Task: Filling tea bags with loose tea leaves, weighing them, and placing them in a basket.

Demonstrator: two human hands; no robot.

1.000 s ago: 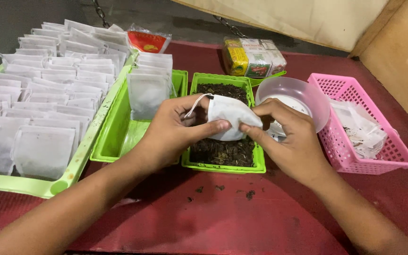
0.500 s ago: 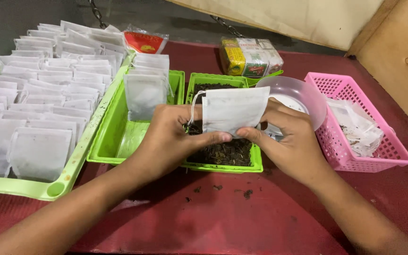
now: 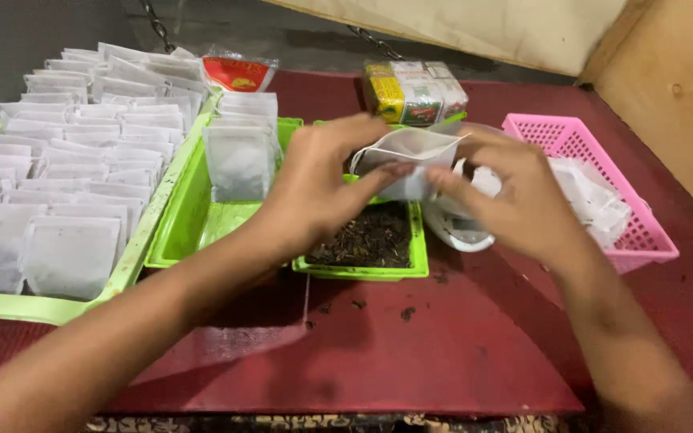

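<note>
two hands [image 3: 322, 184] [image 3: 515, 192], one white pouch [image 3: 407, 156], three green trays [image 3: 362, 269]

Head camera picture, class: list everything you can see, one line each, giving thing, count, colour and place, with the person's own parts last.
Tea bag: one, white, held up between both hands.
Small tray of loose tea: one, green, centre.
Middle tray: one, green, holds a stack of bags.
Large tray: one, pale green, left, rows of many white bags.
Basket: one, pink, right, white bags inside.
Bowl: one, clear, behind right hand.
Packet: one, red, rear.
Boxes: yellow and green bundle, rear.
Table: dark red.
Left hand, right hand: pinching the bag.
</note>
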